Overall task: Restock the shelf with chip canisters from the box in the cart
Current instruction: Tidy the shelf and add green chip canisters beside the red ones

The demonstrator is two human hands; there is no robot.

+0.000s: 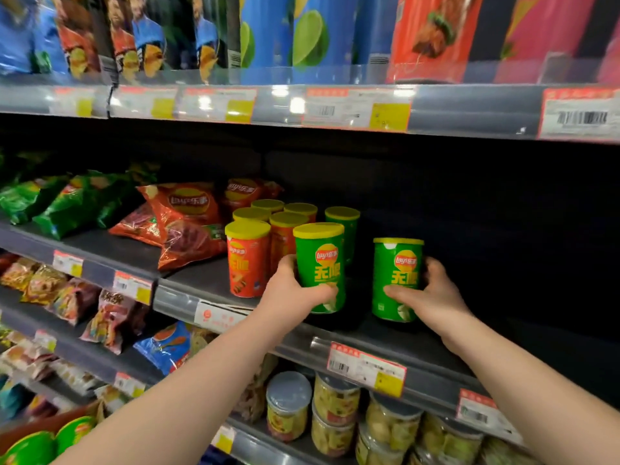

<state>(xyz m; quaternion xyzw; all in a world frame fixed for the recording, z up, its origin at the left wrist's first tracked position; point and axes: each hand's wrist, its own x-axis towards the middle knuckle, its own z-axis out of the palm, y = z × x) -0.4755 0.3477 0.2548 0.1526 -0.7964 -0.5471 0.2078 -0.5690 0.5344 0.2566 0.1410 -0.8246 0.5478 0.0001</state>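
1. The left green cardboard chip canister with a yellow plastic lid (320, 263) stands upright near the front of the dark metal shelf (208, 273). The right green chip canister (397, 276) stands apart from it, further right.
2. The left hand (295, 290) curls round the left one's lower half, and the right hand (432, 293) wraps the right one likewise.
3. Both sit close to the near edge, so letting go with a base tilted could likely tip one off the front.
4. A sideways nudge could likely knock the red yellow-lidded canisters (248, 260) just left.
5. Both labels show the Lay's logo above large yellow Chinese characters.
6. The red-bordered price tag (367, 367) carries a barcode; its print is too blurred to read.
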